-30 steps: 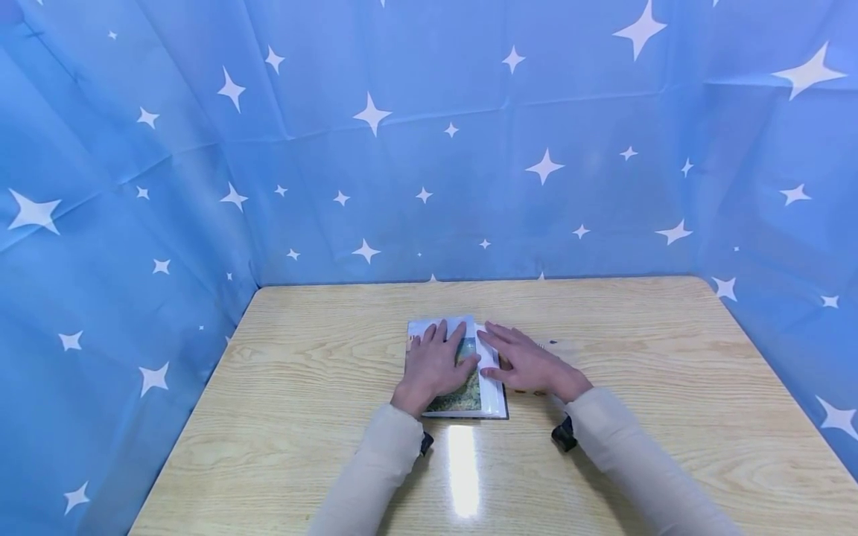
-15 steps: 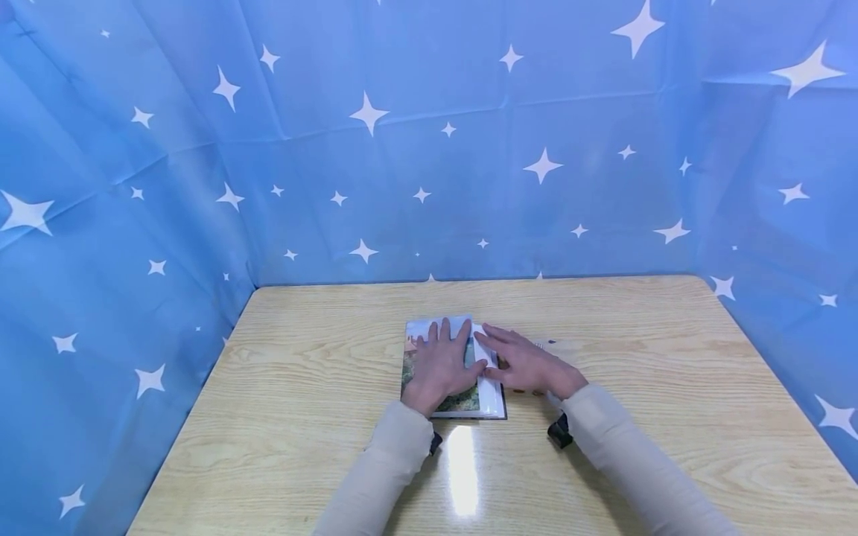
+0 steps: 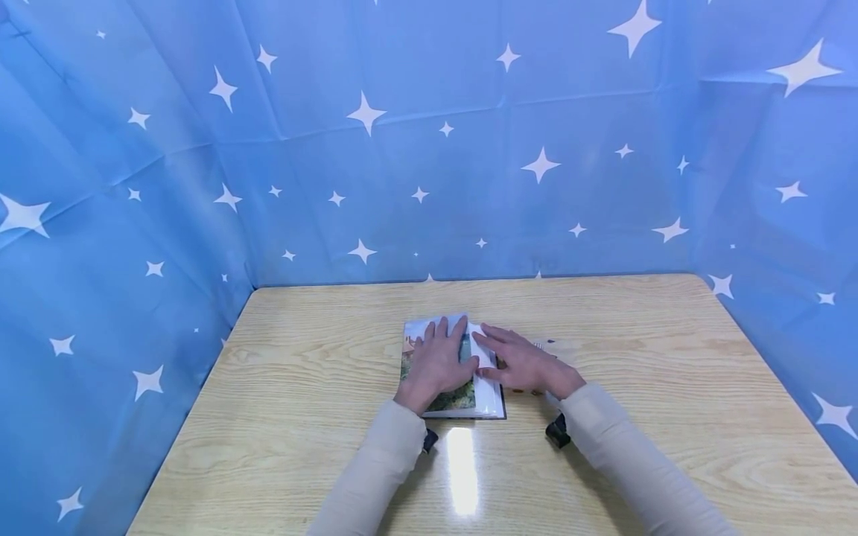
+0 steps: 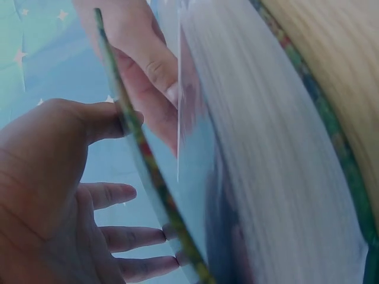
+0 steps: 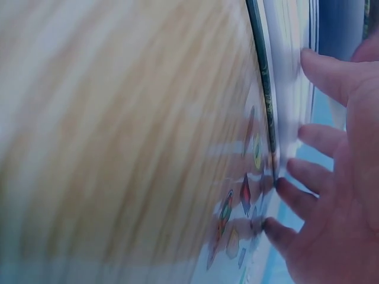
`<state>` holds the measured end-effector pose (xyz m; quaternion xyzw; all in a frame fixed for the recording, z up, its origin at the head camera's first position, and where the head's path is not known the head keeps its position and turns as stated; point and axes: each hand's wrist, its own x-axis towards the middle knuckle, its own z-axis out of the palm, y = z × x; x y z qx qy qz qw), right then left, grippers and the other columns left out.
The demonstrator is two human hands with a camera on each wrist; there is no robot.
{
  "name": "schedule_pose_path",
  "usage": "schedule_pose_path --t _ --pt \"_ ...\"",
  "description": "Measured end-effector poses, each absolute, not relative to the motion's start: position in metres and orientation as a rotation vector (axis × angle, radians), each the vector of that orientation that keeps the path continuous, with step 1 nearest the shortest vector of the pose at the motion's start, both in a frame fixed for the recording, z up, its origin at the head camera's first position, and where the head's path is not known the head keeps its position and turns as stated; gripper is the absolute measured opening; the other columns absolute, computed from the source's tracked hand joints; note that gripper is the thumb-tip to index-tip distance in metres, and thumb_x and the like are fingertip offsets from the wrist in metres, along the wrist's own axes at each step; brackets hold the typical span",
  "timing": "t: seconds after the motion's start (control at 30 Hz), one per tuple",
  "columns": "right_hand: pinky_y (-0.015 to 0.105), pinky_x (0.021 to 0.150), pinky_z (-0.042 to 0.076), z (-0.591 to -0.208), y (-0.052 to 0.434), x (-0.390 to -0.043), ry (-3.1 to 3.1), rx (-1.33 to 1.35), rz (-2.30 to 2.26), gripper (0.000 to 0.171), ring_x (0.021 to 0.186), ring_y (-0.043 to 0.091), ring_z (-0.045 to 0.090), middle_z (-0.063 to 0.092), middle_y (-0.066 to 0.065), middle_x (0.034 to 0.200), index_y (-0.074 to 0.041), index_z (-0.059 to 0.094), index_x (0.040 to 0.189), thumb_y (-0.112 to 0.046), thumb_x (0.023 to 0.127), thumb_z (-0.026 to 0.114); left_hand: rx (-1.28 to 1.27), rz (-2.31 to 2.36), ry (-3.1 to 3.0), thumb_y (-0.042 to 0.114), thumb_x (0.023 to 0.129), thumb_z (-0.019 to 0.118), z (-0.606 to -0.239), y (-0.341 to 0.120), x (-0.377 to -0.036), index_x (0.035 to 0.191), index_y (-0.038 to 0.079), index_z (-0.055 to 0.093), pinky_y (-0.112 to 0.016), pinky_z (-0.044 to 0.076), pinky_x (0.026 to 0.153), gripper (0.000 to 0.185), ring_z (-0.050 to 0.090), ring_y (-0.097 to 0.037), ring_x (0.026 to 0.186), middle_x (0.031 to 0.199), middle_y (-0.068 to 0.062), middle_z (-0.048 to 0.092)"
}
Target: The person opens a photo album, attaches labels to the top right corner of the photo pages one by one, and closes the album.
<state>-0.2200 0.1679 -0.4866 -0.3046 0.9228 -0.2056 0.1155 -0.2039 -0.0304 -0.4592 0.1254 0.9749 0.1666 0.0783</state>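
Note:
A thick photo album (image 3: 456,400) with a picture on its cover lies on the table. My left hand (image 3: 439,365) rests on that cover with its fingers spread and straight. From the left wrist view, the left hand (image 4: 59,195) has its fingertips against the cover (image 4: 148,157), which stands tilted up from the block of pages (image 4: 266,118). My right hand (image 3: 526,365) is at the album's right side, fingers extended. In the right wrist view, the right hand's thumb (image 5: 331,74) reaches the page edges (image 5: 290,65), and its lower fingertips are near the bottom cover's edge.
A clear sheet with small coloured shapes (image 5: 228,207) lies on the wooden table (image 3: 302,357), beside the album and partly under the right hand. Blue curtains with white stars (image 3: 469,149) hang behind the table and along both sides.
My left hand slid slightly right over the album's cover, then back left. The right hand stays at the album's right edge almost unmoved.

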Motion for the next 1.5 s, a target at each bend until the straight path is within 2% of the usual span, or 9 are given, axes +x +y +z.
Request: schedule_pose_path --t 0.6,0.9,1.23,1.5 --pt "0.058 0.116 0.025 -0.486 0.166 -0.222 2.705 -0.874 -0.569 0.072 0.147 0.041 0.024 0.021 0.018 0.163 -0.010 0.030 0.156 -0.045 0.099 0.056 0.397 0.564 2.894 0.045 0.096 0.056 -0.453 -0.037 -0.206 0.159 0.025 0.025 -0.061 0.033 0.111 0.073 0.026 -0.039 0.147 0.161 -0.016 0.027" --pt "0.057 0.117 0.024 -0.486 0.165 -0.222 2.698 -0.862 -0.567 0.072 0.148 0.040 0.023 0.019 0.017 0.163 -0.011 0.029 0.157 -0.045 0.099 0.056 0.385 0.584 2.897 0.045 0.096 0.057 -0.452 -0.037 -0.206 0.158 0.025 0.026 -0.061 0.033 0.112 0.073 0.026 -0.038 0.147 0.161 -0.015 0.028" --pt "0.057 0.117 0.024 -0.486 0.165 -0.224 2.690 -0.849 -0.567 0.073 0.148 0.039 0.022 0.019 0.016 0.164 -0.012 0.028 0.157 -0.048 0.099 0.055 0.383 0.658 2.883 0.044 0.095 0.058 -0.451 -0.041 -0.206 0.158 0.027 0.026 -0.067 0.032 0.108 0.073 0.026 -0.037 0.148 0.161 -0.014 0.028" --pt "0.057 0.117 0.024 -0.485 0.165 -0.224 2.679 -0.847 -0.597 0.073 0.148 0.040 0.023 0.019 0.017 0.163 -0.011 0.029 0.157 -0.048 0.099 0.056 0.417 0.715 2.876 0.042 0.096 0.057 -0.447 -0.046 -0.206 0.158 0.024 0.027 -0.065 0.034 0.108 0.072 0.029 -0.036 0.147 0.160 -0.015 0.029"
